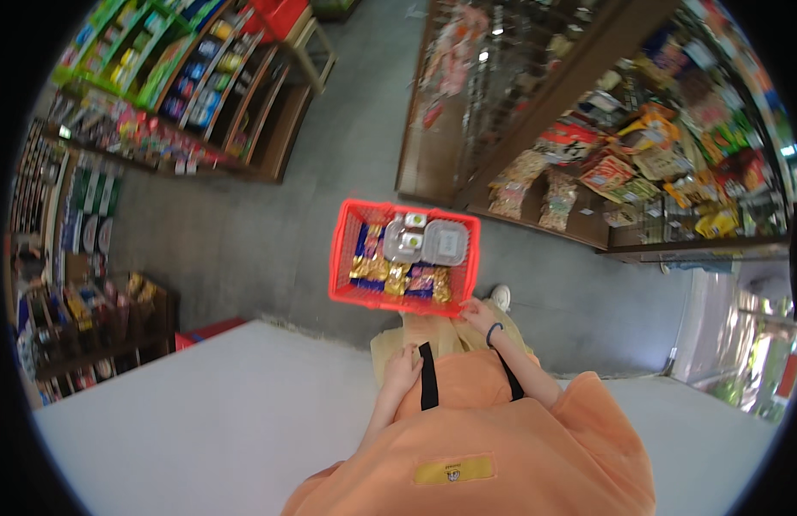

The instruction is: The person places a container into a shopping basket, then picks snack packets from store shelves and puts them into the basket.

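A red plastic shopping basket [339,255] is in front of me, beyond the hem of my pale yellow skirt. Inside it are two clear plastic food containers [446,242], one bearing a label with writing, and several gold-and-blue snack packets [396,278]. Two small items with white labels [412,240] lie on the left container. My right hand [479,315], with a dark band at the wrist, reaches the basket's near right corner; whether it grips the rim is unclear. My left hand [402,366] rests over my lap beside a black strap [428,377], with nothing visible in it.
A wooden shelf unit with bagged snacks [559,200] rises at the right. More stocked shelves [198,97] stand at the far left, and a low display [88,316] at near left. A white wall-like surface [211,413] borders the grey floor [243,245]. My white shoe [500,297] shows beside the basket.
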